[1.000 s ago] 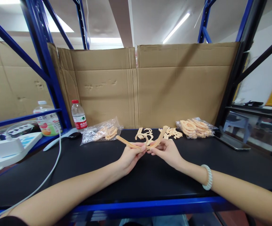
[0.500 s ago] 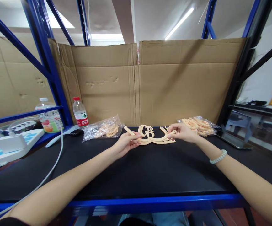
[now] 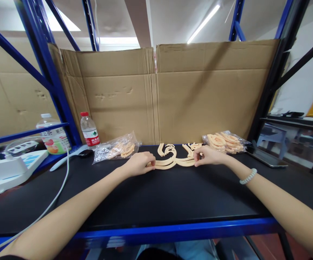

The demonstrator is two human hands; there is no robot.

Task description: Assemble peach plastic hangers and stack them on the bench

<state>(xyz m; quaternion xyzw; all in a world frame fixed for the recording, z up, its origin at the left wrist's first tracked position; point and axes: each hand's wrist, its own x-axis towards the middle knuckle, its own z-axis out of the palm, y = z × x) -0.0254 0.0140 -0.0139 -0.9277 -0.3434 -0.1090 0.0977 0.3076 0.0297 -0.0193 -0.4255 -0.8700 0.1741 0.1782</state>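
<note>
Strips spread between your two hands

The curved strips (image 3: 164, 167) lie at the middle of the table (image 3: 156, 202), touching it — their long axis runs left to right, bowing toward you. Your left hand (image 3: 141, 163) is at their left end and your right hand (image 3: 209, 155) at their right, so neither is clearly nearer. Your left fingers are folded down over that end; your right thumb and finger pinch the other. How firmly either grips, I cannot tell.

Half a second ago your left hand held its end raised, palm turned sideways; now it faces down, and the strips lie flat. Your right hand keeps to the same end.

Just far of the strips sit curls (image 3: 169, 146) and, to the right, small pieces (image 3: 195, 146). Farther out — the left bag (image 3: 118, 148) and the right bag (image 3: 226, 141), before the cardboard (image 3: 199, 90).
</note>
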